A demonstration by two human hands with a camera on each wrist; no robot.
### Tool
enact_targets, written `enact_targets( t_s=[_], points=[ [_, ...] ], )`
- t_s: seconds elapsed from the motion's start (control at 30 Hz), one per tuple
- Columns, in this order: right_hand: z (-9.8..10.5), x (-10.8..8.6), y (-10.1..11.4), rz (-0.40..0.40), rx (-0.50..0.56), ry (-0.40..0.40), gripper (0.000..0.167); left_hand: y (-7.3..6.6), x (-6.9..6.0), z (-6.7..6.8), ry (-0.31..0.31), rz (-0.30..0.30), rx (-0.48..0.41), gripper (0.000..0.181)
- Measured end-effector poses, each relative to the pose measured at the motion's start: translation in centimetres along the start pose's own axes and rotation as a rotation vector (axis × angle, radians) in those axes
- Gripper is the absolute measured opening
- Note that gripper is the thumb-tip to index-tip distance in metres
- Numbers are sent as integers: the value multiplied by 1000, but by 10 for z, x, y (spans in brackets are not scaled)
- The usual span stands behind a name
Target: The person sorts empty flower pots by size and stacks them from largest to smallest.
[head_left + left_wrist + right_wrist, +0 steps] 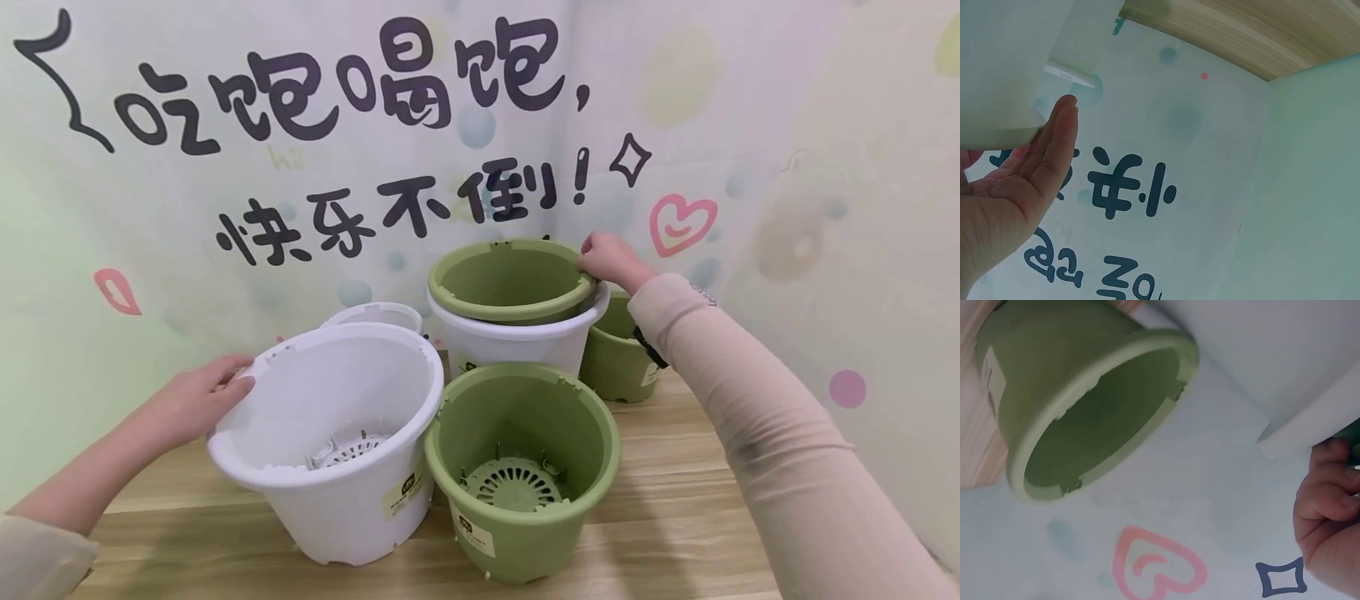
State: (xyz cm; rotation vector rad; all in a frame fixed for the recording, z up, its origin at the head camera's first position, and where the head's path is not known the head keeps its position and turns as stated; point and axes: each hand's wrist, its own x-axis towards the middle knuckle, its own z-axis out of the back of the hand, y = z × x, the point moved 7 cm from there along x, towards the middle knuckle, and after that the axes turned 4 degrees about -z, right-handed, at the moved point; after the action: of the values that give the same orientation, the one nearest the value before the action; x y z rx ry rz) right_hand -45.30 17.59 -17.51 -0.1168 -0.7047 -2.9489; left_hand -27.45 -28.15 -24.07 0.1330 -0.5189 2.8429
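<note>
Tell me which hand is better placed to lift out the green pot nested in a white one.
Likely the right hand, which pinches the nested green pot at its rim; the left hand is farther off, holding the front white pot.

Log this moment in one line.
left hand holds front white pot by rim | right hand holds upper green pot by rim | upper green pot in rightmost white pot | front green pot untouched
</note>
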Motion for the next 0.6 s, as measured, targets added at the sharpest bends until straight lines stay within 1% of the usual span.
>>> enact_targets(
  t_s=[0.07, 0.1, 0.2, 0.37, 0.47, 0.6],
  points=[
    [-3, 1, 0, 28, -36, 29, 37, 1, 0, 0, 0, -1, -1, 49],
    [-5, 3, -1, 42, -45, 46, 40, 0, -1, 1, -1, -1, -2, 49],
    [-8, 4, -4, 69, -92, 82, 42, 0, -2, 0, -5, -4, -9, 48],
    [-11, 5, -7, 81, -163, 104, 42, 1, -3, 0, -12, -4, -3, 47],
    [-12, 5, -8, 74, -177, 105, 42, 1, -3, -1, -17, -6, 7, 47],
    [-13, 2, -10, 55, -164, 79, 43, 2, -2, -2, -19, -4, 7, 47]
  ],
)
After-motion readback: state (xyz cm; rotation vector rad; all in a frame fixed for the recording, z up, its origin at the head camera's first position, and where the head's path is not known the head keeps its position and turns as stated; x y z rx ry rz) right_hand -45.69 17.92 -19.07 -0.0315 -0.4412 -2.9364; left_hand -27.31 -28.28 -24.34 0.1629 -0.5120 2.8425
